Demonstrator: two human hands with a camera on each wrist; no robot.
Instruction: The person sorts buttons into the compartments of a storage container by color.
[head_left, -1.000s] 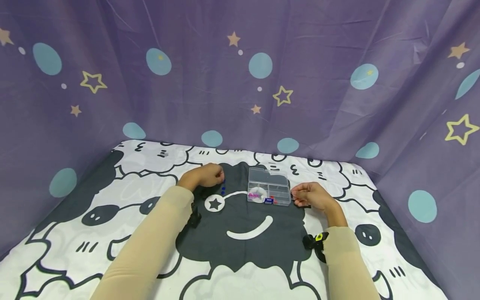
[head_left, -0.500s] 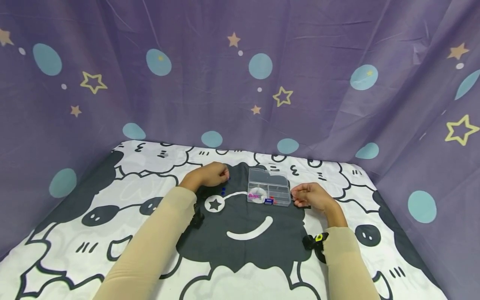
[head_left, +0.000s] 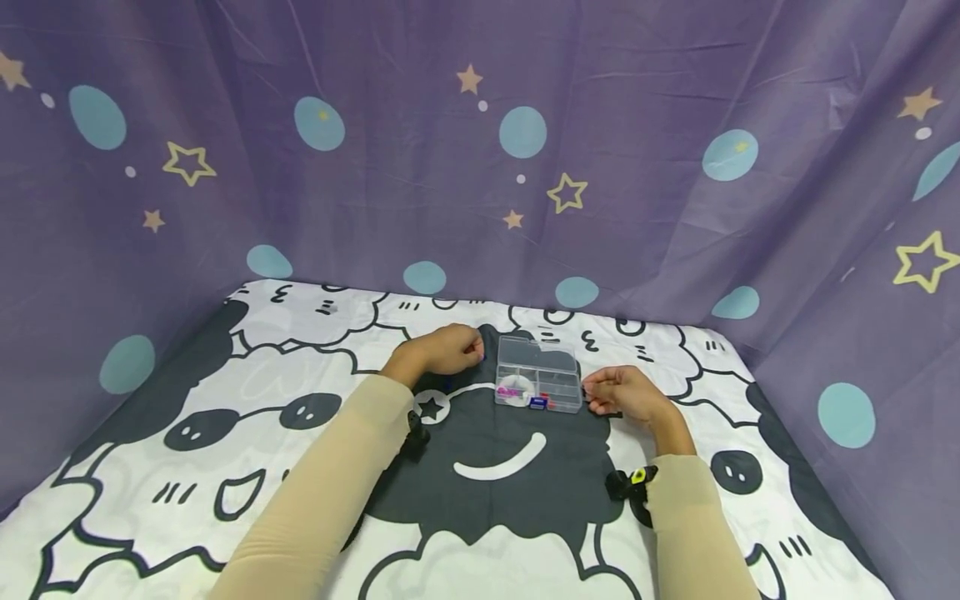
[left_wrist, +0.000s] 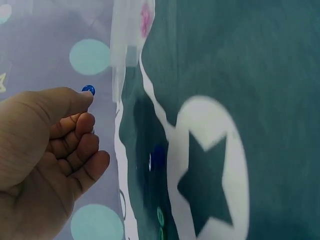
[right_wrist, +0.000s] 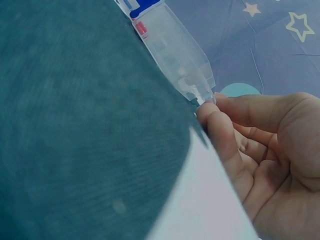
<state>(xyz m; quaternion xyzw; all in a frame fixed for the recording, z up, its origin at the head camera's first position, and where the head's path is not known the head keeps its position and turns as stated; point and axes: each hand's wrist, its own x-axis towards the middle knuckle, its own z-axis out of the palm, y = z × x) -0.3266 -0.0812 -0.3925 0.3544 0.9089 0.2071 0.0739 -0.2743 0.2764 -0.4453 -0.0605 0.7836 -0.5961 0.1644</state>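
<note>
My left hand (head_left: 456, 350) pinches a small, shiny blue button (left_wrist: 88, 90) between thumb and forefinger, with the other fingers curled in. In the head view it hovers just left of a clear plastic compartment box (head_left: 540, 379), whose lid leans back open. Pink pieces (head_left: 508, 392) and small red pieces (head_left: 546, 397) lie in the box's front compartments, and a blue label marks its front. At the box's right end, the thumb and fingertips of my right hand (head_left: 628, 392) grip its corner; the right wrist view shows this box end (right_wrist: 192, 85) close up.
More blue buttons (left_wrist: 158, 157) lie on the dark part of the sheep-print cloth (head_left: 487, 500), with green buttons (left_wrist: 160, 216) in a line beyond them. A purple curtain (head_left: 420, 208) with stars and dots hangs behind and along both sides.
My left hand has lifted a blue button from the row on the cloth and moved right, toward the box. The right hand has stayed at the box's corner.
</note>
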